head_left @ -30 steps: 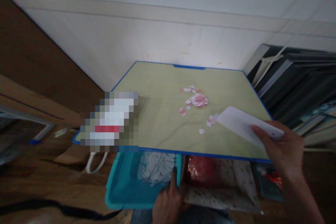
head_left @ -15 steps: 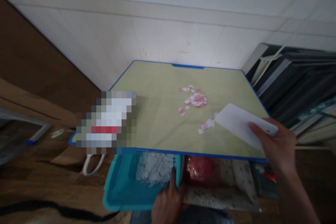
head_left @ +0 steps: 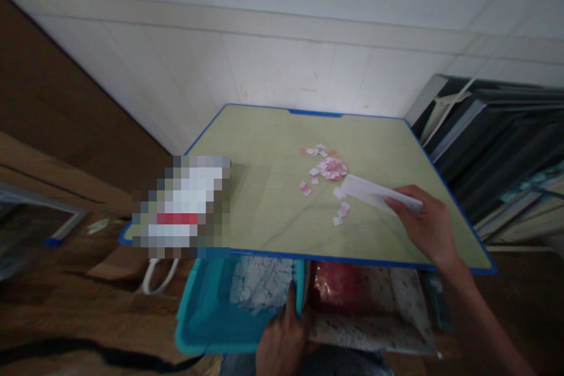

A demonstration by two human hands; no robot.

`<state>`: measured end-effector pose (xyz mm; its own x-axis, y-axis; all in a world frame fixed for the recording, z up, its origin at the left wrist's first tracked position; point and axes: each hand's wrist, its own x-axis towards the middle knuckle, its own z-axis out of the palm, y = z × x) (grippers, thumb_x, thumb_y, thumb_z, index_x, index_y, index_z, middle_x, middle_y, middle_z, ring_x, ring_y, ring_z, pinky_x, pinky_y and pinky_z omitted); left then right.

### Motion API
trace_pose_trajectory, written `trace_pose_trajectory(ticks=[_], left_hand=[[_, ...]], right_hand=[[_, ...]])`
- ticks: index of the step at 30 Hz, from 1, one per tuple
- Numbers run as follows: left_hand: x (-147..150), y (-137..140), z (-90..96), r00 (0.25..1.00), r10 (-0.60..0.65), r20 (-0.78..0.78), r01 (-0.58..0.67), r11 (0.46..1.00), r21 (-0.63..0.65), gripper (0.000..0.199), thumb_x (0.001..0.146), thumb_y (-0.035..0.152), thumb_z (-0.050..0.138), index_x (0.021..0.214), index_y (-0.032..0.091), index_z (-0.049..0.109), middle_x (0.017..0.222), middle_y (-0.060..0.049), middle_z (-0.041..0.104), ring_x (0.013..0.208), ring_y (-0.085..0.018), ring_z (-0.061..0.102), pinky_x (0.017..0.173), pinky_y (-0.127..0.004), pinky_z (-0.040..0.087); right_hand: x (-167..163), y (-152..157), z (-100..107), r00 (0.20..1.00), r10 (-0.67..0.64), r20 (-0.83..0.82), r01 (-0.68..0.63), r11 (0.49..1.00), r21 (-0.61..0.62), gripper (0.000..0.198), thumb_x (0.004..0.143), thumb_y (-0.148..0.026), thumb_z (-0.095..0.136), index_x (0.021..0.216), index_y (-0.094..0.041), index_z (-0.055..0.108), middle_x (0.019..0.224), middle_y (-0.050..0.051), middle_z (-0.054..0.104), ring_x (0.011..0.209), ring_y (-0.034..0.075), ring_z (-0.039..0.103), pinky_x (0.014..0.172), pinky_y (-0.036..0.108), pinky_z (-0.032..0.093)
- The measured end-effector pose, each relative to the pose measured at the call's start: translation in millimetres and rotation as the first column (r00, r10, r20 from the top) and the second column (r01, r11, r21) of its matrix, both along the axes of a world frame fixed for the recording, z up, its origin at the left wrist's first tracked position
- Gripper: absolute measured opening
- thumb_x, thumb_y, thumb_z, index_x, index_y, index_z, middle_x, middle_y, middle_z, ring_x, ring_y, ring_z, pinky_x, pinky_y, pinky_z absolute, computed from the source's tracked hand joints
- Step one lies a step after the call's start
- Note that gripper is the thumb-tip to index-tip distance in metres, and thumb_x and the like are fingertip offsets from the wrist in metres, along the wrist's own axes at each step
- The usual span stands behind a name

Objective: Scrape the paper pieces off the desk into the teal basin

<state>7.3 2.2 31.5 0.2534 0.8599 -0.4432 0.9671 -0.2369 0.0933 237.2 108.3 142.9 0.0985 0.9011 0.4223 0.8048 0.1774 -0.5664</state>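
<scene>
My right hand [head_left: 428,224] grips a flat white plastic scraper [head_left: 365,191] by its end with the hole. The scraper's far edge lies low over the yellowish board [head_left: 259,194], touching or just beside a few small pink-and-white squares [head_left: 343,209]. Just past its tip sits a little heap of similar squares [head_left: 333,168], with more scattered to the left. Below the board's front edge, my left hand [head_left: 282,332] holds the right wall of a turquoise tray [head_left: 205,320], one finger reaching inside. Many white pieces [head_left: 259,282] fill part of that tray.
A pixelated white object with a red band [head_left: 183,200] stands on the board's left. Under the front edge, right of the tray, is a red, shiny plastic-wrapped bundle [head_left: 339,288]. Dark flat panels [head_left: 506,123] lean at the right; a white wall [head_left: 282,59] rises behind.
My right hand has moved left with the scraper, tilting it more on edge. Some loose squares have been pushed toward the heap. My left hand stays at the tray wall.
</scene>
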Motion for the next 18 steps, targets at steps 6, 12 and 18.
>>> trace_pose_trajectory(ticks=[6,12,18], left_hand=[[-0.9,-0.4,-1.7,1.0,0.0,0.007,0.0,1.0,0.002,0.051,0.057,0.033,0.065,0.105,0.032,0.05,0.114,-0.012,0.051,0.078,-0.02,0.059,0.067,-0.032,0.049],[-0.6,0.4,-0.1,1.0,-0.018,-0.003,0.018,1.0,-0.021,0.046,0.057,0.033,0.065,0.101,0.03,0.052,0.114,-0.012,0.052,0.079,-0.021,0.059,0.068,-0.033,0.049],[-6.6,0.3,-2.2,0.994,-0.063,0.084,0.061,0.998,0.024,0.051,0.058,0.03,0.065,0.107,0.029,0.048,0.119,-0.016,0.046,0.075,-0.022,0.06,0.062,-0.034,0.051]], right_hand=[[-31.0,0.4,11.2,0.87,0.493,-0.008,-0.491,0.865,-0.106,0.017,0.078,-0.023,0.046,0.086,-0.02,0.06,0.08,0.002,0.065,0.073,0.014,0.059,0.063,0.021,0.043],[-11.1,-5.8,15.6,0.992,0.116,0.043,-0.117,0.992,0.043,0.015,0.074,-0.03,0.05,0.077,-0.018,0.06,0.068,0.002,0.063,0.059,0.013,0.056,0.053,0.022,0.04],[27.4,-2.4,1.6,0.987,-0.161,0.026,0.159,0.986,0.056,0.02,0.07,-0.037,0.053,0.073,-0.017,0.059,0.061,0.0,0.059,0.051,0.013,0.05,0.047,0.022,0.036]])
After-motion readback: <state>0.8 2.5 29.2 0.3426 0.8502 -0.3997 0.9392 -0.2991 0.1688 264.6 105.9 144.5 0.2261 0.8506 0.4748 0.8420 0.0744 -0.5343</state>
